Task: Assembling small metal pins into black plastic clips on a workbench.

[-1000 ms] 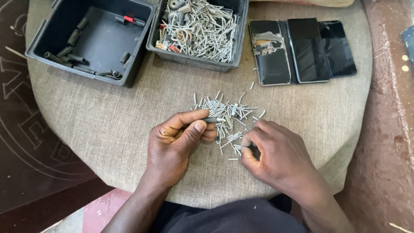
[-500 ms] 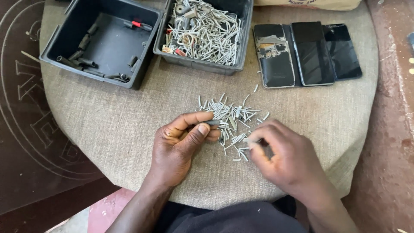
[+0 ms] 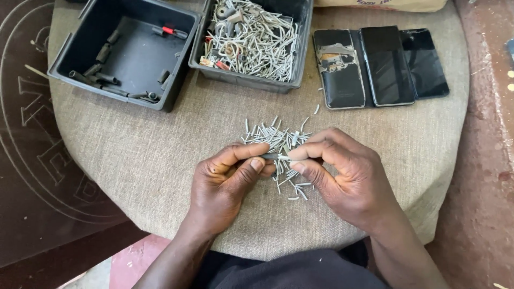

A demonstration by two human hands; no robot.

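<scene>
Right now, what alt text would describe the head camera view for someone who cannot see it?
A left hand and right hand pinch a small dark sleeve and grey pin together over a pile of pins on a cloth-covered round table. Behind sit two dark bins and three phones.

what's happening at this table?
A person's left hand and right hand meet over a loose pile of small grey pins on a cloth-covered round table, pinching one thin piece between the fingertips. Behind sit a tray of metal bits, a nearly empty dark tray, and three phones.
</scene>
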